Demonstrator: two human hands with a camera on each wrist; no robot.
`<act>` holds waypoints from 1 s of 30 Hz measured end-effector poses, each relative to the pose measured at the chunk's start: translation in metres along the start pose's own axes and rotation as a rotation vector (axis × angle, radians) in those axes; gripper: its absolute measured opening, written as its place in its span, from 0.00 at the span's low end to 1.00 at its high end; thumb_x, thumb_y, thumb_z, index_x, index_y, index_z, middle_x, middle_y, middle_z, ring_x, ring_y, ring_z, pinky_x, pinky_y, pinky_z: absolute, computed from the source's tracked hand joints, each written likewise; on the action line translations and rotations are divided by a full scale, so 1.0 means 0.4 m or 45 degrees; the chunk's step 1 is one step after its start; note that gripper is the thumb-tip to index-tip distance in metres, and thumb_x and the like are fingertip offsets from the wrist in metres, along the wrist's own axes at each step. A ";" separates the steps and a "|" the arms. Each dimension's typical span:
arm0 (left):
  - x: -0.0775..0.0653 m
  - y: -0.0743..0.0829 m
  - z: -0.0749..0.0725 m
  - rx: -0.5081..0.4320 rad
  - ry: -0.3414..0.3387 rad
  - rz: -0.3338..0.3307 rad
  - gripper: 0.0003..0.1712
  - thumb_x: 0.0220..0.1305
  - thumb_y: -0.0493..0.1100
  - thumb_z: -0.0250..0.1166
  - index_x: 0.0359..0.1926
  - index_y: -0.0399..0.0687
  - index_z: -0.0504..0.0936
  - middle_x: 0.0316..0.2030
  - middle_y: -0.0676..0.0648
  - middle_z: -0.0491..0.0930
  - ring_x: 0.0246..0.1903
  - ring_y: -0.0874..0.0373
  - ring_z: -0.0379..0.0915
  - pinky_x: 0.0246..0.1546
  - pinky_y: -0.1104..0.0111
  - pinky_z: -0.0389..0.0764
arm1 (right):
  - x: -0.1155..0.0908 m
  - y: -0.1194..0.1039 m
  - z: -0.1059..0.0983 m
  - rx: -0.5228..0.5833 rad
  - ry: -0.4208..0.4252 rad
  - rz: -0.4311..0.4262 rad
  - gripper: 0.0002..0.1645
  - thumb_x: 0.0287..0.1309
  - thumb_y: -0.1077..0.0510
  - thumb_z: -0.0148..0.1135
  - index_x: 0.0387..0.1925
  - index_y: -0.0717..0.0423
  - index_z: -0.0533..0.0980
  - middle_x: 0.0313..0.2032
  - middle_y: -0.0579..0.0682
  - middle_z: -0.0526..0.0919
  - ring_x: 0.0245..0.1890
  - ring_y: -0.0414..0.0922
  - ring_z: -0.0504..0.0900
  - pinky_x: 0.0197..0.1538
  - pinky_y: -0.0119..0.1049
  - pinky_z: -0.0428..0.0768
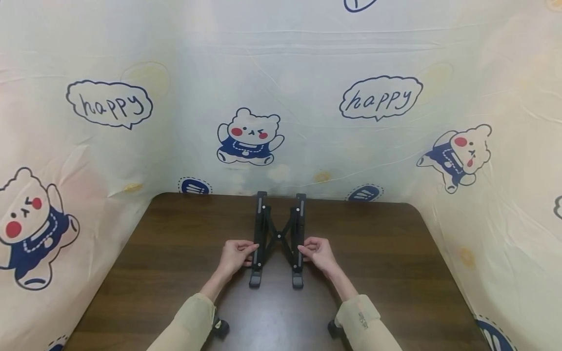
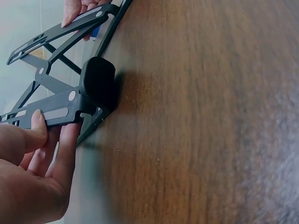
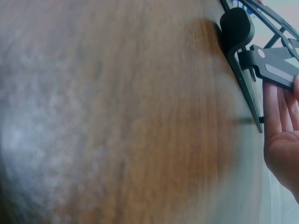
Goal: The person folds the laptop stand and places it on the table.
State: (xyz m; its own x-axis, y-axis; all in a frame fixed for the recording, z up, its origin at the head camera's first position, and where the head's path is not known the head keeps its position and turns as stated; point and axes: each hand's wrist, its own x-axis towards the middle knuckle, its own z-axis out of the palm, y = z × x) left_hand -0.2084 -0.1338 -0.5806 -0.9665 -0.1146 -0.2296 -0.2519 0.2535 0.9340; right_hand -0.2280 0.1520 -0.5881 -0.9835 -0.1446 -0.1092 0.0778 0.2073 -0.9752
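Observation:
A black folding laptop stand (image 1: 279, 236) stands on the brown table, its two long side arms joined by an X-shaped brace. My left hand (image 1: 237, 254) pinches the left arm of the stand between thumb and fingers, a little above its front end. On the other side, my right hand (image 1: 319, 253) grips the right arm in the same way. In the left wrist view the thumb of the left hand (image 2: 39, 161) lies on the top face, with fingers underneath. The right wrist view has the fingers of the right hand (image 3: 280, 121) beneath the arm, the thumb partly cut off.
The dark wooden table (image 1: 373, 273) has rounded far corners. A pale cloth (image 1: 307, 58) printed with bears and "happy" bubbles hangs behind it and along both sides. Dark wrist mounts (image 1: 221, 328) sit below each sleeve.

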 end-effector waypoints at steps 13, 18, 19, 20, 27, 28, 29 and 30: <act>-0.004 0.003 0.011 -0.004 -0.023 0.014 0.12 0.75 0.37 0.72 0.51 0.32 0.91 0.45 0.33 0.94 0.28 0.57 0.90 0.32 0.64 0.94 | 0.001 -0.003 0.000 -0.003 -0.001 -0.004 0.09 0.71 0.66 0.72 0.38 0.71 0.82 0.38 0.68 0.93 0.34 0.43 0.93 0.42 0.39 0.95; -0.003 0.006 0.024 -0.008 -0.044 0.011 0.12 0.75 0.37 0.72 0.51 0.32 0.91 0.45 0.33 0.93 0.28 0.56 0.91 0.32 0.64 0.94 | 0.002 0.000 0.004 -0.022 0.031 -0.011 0.08 0.70 0.66 0.73 0.37 0.69 0.83 0.38 0.67 0.94 0.35 0.46 0.94 0.41 0.32 0.91; -0.004 0.006 0.026 -0.005 -0.047 0.014 0.11 0.75 0.37 0.72 0.50 0.32 0.91 0.45 0.33 0.94 0.28 0.56 0.91 0.32 0.64 0.94 | 0.002 0.001 0.005 -0.022 0.035 -0.012 0.08 0.70 0.66 0.73 0.37 0.70 0.83 0.38 0.67 0.94 0.35 0.46 0.94 0.41 0.32 0.90; -0.003 0.007 0.028 -0.007 -0.049 0.017 0.11 0.75 0.37 0.72 0.50 0.32 0.91 0.44 0.33 0.94 0.28 0.55 0.91 0.32 0.64 0.94 | 0.002 0.002 0.006 -0.017 0.035 -0.017 0.08 0.70 0.66 0.73 0.37 0.70 0.82 0.38 0.67 0.94 0.35 0.46 0.94 0.42 0.33 0.91; 0.002 0.007 0.051 -0.029 -0.083 0.016 0.11 0.75 0.39 0.73 0.49 0.33 0.92 0.42 0.35 0.94 0.28 0.57 0.90 0.33 0.64 0.94 | -0.001 0.002 0.009 0.025 0.043 0.004 0.07 0.70 0.67 0.72 0.37 0.69 0.83 0.37 0.64 0.94 0.33 0.43 0.92 0.40 0.40 0.94; 0.002 0.007 0.053 -0.029 -0.087 0.014 0.12 0.75 0.39 0.73 0.50 0.33 0.92 0.42 0.35 0.94 0.28 0.58 0.89 0.32 0.64 0.94 | -0.001 0.002 0.009 0.030 0.045 0.017 0.07 0.70 0.67 0.73 0.37 0.69 0.83 0.37 0.64 0.94 0.33 0.42 0.92 0.39 0.39 0.94; 0.003 0.007 0.055 -0.024 -0.090 0.017 0.12 0.75 0.39 0.73 0.50 0.33 0.92 0.41 0.36 0.94 0.28 0.58 0.89 0.32 0.65 0.94 | -0.001 0.002 0.010 0.036 0.048 0.027 0.06 0.70 0.66 0.73 0.37 0.68 0.83 0.37 0.63 0.94 0.33 0.42 0.92 0.40 0.39 0.94; 0.003 0.007 0.058 -0.020 -0.090 0.018 0.12 0.75 0.39 0.73 0.49 0.33 0.92 0.41 0.36 0.94 0.28 0.58 0.89 0.32 0.65 0.94 | -0.001 0.002 0.011 0.038 0.049 0.028 0.07 0.70 0.66 0.73 0.38 0.69 0.83 0.38 0.64 0.94 0.33 0.42 0.92 0.40 0.39 0.94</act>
State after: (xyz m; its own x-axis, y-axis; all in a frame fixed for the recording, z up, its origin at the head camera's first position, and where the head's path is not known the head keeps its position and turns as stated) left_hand -0.2115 -0.1111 -0.5846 -0.9711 -0.0425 -0.2349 -0.2381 0.2397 0.9412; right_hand -0.2270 0.1481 -0.5897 -0.9870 -0.1025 -0.1241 0.1042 0.1806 -0.9780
